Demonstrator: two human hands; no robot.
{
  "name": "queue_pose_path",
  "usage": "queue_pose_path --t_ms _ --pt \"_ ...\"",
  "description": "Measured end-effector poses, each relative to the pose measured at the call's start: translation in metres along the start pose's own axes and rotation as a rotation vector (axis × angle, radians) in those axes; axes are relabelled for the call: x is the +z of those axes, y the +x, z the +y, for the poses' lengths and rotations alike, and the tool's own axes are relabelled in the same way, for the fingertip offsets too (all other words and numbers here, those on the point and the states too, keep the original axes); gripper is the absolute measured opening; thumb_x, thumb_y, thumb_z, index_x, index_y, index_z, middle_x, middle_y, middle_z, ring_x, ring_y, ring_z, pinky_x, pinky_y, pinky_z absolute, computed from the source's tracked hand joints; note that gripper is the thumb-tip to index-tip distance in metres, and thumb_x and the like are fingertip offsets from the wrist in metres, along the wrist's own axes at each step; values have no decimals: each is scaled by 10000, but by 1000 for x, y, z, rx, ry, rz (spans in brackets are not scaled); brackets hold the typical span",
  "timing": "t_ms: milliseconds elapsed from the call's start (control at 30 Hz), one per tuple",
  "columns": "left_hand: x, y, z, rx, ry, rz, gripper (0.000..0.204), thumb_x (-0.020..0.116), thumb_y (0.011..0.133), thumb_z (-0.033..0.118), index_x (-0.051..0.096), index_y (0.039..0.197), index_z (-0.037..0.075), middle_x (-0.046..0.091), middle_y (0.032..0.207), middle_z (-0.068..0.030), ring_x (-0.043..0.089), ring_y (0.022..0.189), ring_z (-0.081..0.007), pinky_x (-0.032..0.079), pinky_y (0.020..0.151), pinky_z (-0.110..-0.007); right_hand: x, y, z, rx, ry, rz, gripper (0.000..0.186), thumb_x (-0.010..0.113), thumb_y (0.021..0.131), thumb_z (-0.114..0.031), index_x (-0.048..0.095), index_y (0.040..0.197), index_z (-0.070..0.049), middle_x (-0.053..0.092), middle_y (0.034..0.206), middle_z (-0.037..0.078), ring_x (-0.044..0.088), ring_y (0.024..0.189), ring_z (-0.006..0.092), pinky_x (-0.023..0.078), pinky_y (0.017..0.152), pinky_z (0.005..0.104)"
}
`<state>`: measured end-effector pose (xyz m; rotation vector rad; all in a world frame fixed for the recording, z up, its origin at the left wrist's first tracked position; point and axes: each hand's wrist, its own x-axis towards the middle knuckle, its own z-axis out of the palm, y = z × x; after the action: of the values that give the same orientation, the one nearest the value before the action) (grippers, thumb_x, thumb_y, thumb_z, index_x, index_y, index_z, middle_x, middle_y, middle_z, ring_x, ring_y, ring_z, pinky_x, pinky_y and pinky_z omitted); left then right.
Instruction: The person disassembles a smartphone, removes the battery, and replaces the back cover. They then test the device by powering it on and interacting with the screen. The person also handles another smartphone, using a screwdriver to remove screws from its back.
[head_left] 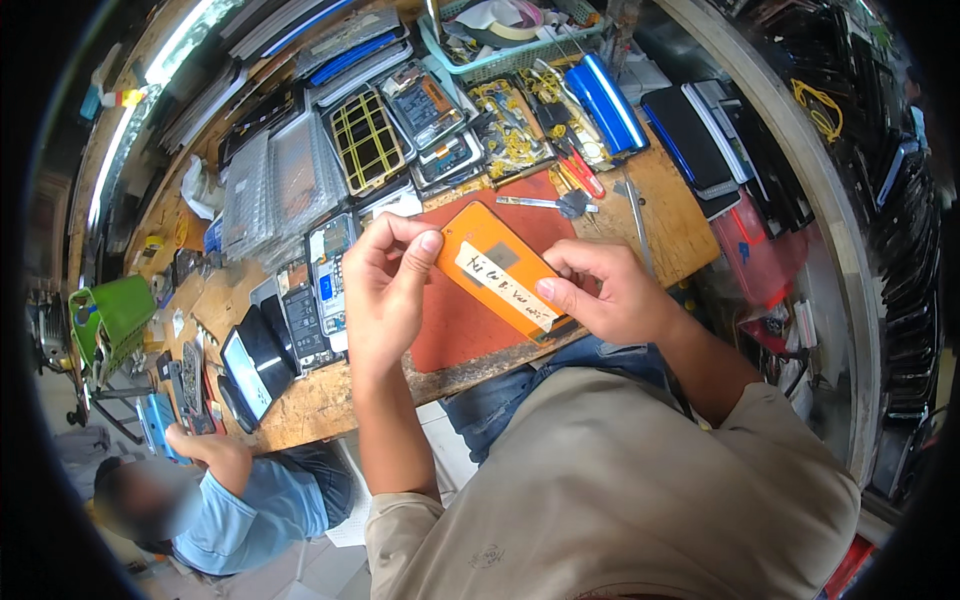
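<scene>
From a head-worn fisheye camera, we look steeply down past the wearer's shirt (620,480) onto left hand (388,285), right hand (615,290) and workbench (688,235), close below.

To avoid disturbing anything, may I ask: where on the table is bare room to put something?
Bare patches: the red mat between the left hand and orange panel; the wood between the metal tool and dark stack. Crowded: the back, with opened phones and basket; the left, with more phones.

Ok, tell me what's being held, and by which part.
An orange panel: the left hand pinches its upper-left corner, the right hand its lower right edge.
</scene>
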<state>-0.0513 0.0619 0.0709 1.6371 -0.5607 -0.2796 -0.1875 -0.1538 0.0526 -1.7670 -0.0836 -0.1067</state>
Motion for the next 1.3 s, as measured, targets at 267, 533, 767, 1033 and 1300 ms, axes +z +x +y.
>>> queue_pose_path --t_ms 267,533,767,1033,1300 --pt "-19 14 3 81 234 102 246 616 1053 161 586 859 13 638 786 -24 532 718 -69 446 674 -232 -11 -5 15 69 213 12 129 638 1017 -100 625 953 11 619 762 -7 524 696 23 441 604 246" --pt "7 6 4 -65 183 -6 254 638 1049 262 674 969 24 668 833 1 580 747 -68 457 645 -229 -12 1 23 115 406 -80 138 623 1035 -111 639 999 22 653 828 -7 554 741 19 472 663 230" --pt "5 9 10 122 625 -176 145 690 944 61 620 843 -15 595 734 -78 528 688 -188 434 651 -307 -33 2 29 122 184 -170 165 641 1024 -133 670 1025 29 673 838 12 584 760 27 491 681 236" --pt "12 -3 -6 149 492 -6 148 567 1033 62 551 901 -3 560 794 -59 509 700 -151 432 647 -291 -39 10 44 200 421 -228 193 662 1018 -134 674 1090 45 718 931 41 643 859 55 519 768 245" --pt "-2 -25 -16 53 216 174 314 456 1118 224 521 869 44 526 756 -10 478 667 -91 427 631 -249 -30 14 57 148 471 -111 190 645 1024 -141 690 1038 42 730 865 39 635 756 34 505 662 230"
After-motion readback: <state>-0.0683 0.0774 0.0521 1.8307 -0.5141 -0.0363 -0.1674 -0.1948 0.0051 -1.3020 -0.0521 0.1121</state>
